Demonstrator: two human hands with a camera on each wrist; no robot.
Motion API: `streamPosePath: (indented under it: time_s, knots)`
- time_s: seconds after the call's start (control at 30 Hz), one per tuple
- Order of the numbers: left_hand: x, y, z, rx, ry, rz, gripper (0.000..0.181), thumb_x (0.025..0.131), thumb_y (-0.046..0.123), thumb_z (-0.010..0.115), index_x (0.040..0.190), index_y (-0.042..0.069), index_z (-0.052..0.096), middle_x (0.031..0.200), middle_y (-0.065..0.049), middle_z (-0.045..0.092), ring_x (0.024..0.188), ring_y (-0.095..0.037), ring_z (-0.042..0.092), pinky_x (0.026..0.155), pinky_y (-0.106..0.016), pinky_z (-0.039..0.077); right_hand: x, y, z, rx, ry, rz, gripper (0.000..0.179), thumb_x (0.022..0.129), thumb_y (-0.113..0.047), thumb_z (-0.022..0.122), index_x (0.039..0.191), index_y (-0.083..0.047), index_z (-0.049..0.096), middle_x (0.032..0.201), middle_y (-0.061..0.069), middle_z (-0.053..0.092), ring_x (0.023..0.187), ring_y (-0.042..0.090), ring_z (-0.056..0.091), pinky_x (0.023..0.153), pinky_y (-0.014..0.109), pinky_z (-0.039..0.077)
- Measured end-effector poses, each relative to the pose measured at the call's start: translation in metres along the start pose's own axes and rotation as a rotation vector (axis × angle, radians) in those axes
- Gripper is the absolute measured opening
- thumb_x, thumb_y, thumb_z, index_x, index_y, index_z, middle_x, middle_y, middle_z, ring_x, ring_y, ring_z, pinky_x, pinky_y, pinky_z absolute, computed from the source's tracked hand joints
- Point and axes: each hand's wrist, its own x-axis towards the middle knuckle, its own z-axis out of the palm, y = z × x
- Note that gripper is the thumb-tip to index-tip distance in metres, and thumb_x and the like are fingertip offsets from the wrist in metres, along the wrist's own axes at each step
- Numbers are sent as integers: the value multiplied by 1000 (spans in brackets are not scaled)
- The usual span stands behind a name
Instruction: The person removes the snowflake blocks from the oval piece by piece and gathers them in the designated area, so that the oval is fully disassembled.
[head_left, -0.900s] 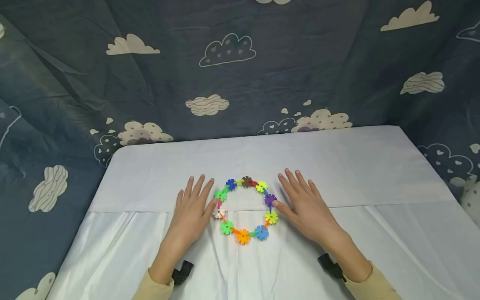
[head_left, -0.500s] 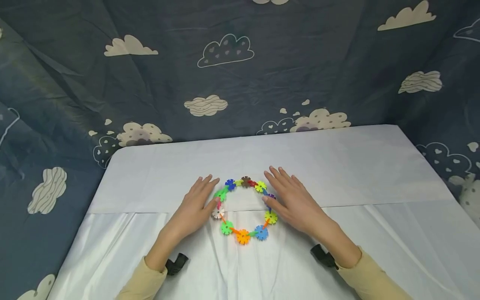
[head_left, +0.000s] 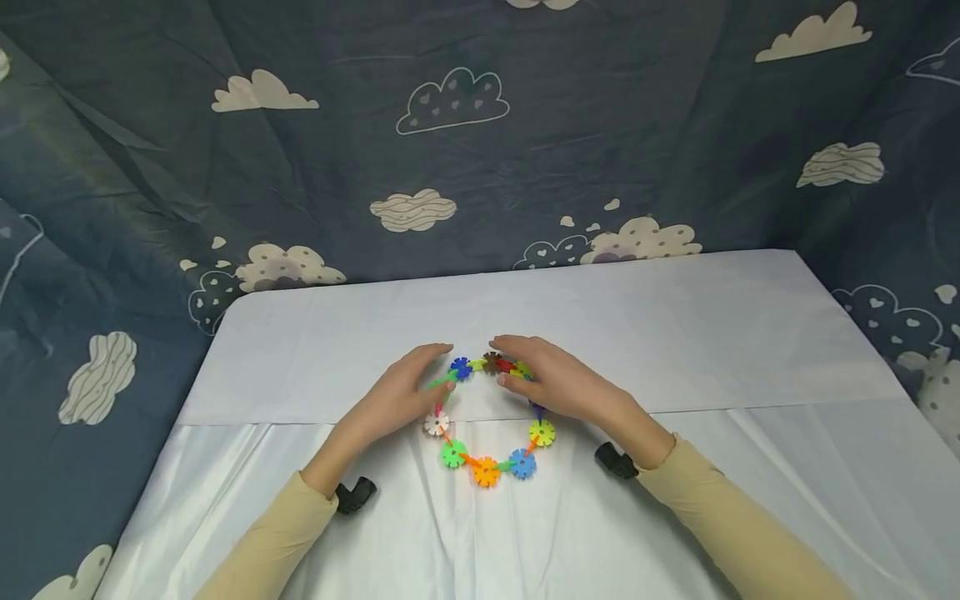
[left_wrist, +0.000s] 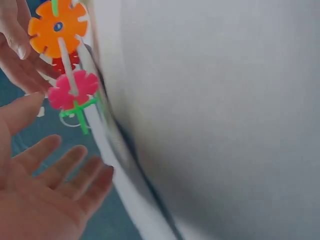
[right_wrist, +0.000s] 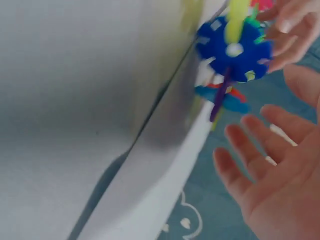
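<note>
Nearest us, our beige sleeves (head_left: 742,525) and black wrist mounts (head_left: 356,496) sit low near the cloth; best keep the mounts from snagging it. Ring of slotted discs (head_left: 522,464) is on the table in front of us, centered between our hands, orange disc (head_left: 486,472) at the near side. Flat discs alternate with edge-on ones.

Left hand (head_left: 397,396) is at the ring's left side, right hand (head_left: 558,379) over its upper right. Neither grips anything: fingers loose and apart, thumbs inward. Can't tell from here if a fingertip brushes a disc.

Blue disc (head_left: 461,367) and brown disc (head_left: 492,362) show past our fingers on the far arc. Discs under our hands are partly hidden, so we can't verify those joints. If we handle it: light, even contact on both sides; the slot joints look like the weak spots, so no twisting or one-sided pull.

Surface: white cloth (head_left: 750,333), lightly creased on our side, with a crosswise line (head_left: 787,408) passing under the ring; seam or overlap, can't tell. Beyond: dark blue backdrop (head_left: 600,100) with pale cloud prints (head_left: 843,164), hanging behind the table and down both sides.
</note>
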Motion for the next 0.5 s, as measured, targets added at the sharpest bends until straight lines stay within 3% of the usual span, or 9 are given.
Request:
streamPosePath:
  time_s: [0.2,0.37,0.5]
  knots:
    - [15,-7,5,-193,0,-94,51,93,27,70,140,14,54,128,-2,60,106,-19,58,91,-42,46,24,13,3,76,-67,-41,47,97,-25,65,138,-4,54,131,7,59,116,22,56,101,42,43]
    - [26,-8,7,-239,-40,-137,44,93,28,69,133,13,59,112,-1,62,92,-18,56,82,-35,45,39,24,7,105,-114,-20,38,97,-22,64,130,-4,61,115,3,64,94,16,57,88,35,48]
    - [36,-8,7,-207,-73,-114,33,96,27,66,125,12,65,99,-3,60,85,-19,53,76,-34,42,48,24,5,144,-163,34,28,97,-21,64,121,-7,65,105,1,65,87,15,56,83,32,49]
